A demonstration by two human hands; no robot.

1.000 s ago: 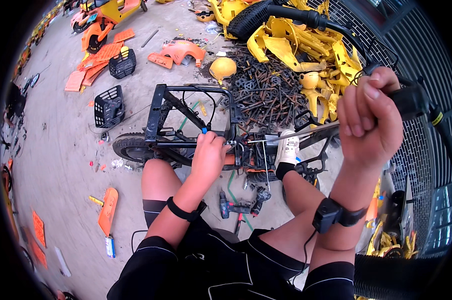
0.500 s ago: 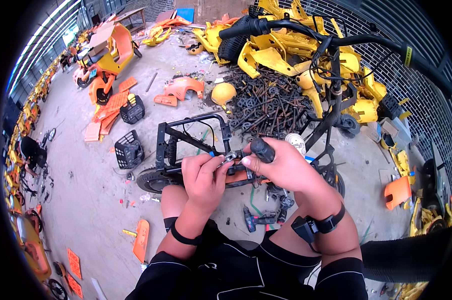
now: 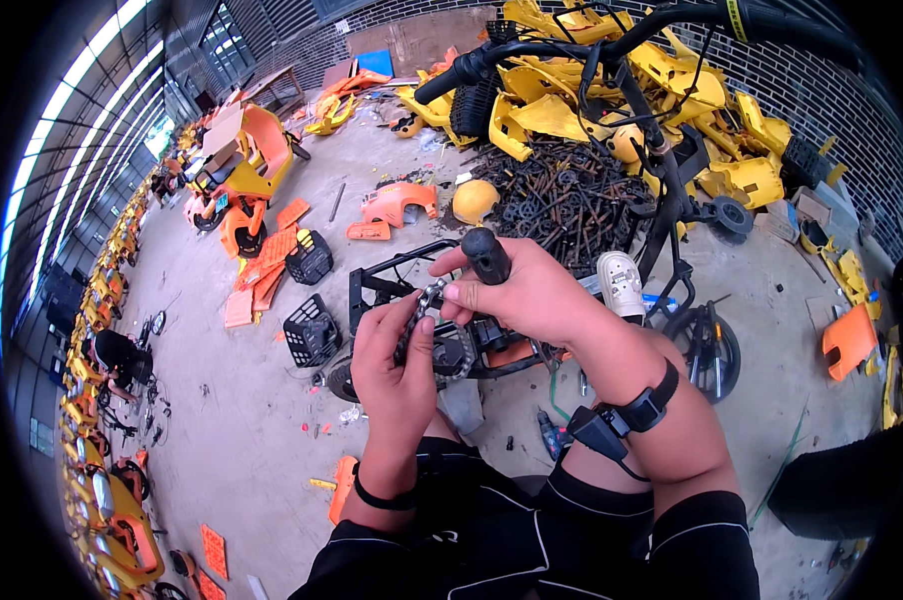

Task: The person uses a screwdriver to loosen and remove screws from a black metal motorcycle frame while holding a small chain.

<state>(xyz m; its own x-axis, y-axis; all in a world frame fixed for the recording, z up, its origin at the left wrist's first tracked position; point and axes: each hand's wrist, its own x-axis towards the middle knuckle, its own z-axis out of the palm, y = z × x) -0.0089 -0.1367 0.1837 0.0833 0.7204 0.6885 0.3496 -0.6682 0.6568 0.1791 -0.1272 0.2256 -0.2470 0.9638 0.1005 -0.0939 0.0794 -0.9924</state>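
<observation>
My left hand (image 3: 397, 345) is closed on a dark metal chain (image 3: 430, 302), its end raised between both hands. Part of the chain lies behind my left fingers. In my right hand (image 3: 532, 295) is a tool with a thick black cylindrical handle (image 3: 486, 256), which stands up past the fingers; its working end is hidden. The thumb and fingertips of that hand also touch the chain end. Below and beyond the hands is a black two-wheeler frame (image 3: 397, 262), with a toothed chainring (image 3: 462, 358) showing near my left wrist.
Black handlebars (image 3: 662, 25) rise over the far right. Behind the frame are a heap of rusty metal parts (image 3: 562, 205) and yellow body panels (image 3: 562, 115). A power drill (image 3: 550, 432) lies on the floor by my legs. A black basket (image 3: 313, 330) stands left. Another person (image 3: 120, 355) crouches far left.
Both hands have risen away from the frame and turned, with the chain now held up between them. My view has shifted left, so the frame sits farther right and my foot shows more.
</observation>
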